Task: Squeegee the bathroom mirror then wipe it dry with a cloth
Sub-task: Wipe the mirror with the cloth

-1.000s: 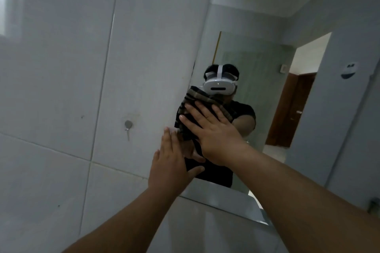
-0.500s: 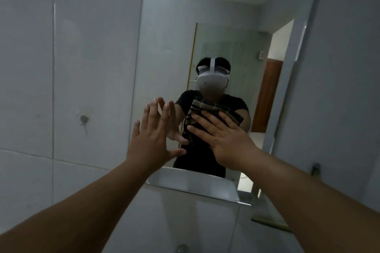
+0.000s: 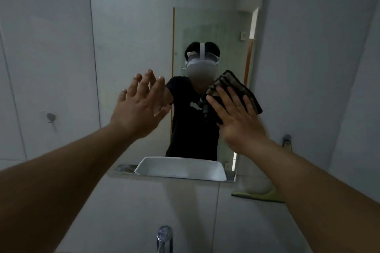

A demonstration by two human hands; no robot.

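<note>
Right hand point(image 3: 236, 117) presses cloth point(image 3: 232, 86) (striped) flat on mirror point(image 3: 133, 26).

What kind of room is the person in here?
Most likely a bathroom: a wall mirror set in pale wall tiles, a chrome tap at the bottom edge, and a white basin reflected low in the mirror.

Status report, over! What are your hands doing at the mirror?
Right hand flat, pressing striped cloth on mirror. Left hand open, fingers spread, empty. Squeegee parked lower right. Nothing blocking.
</note>
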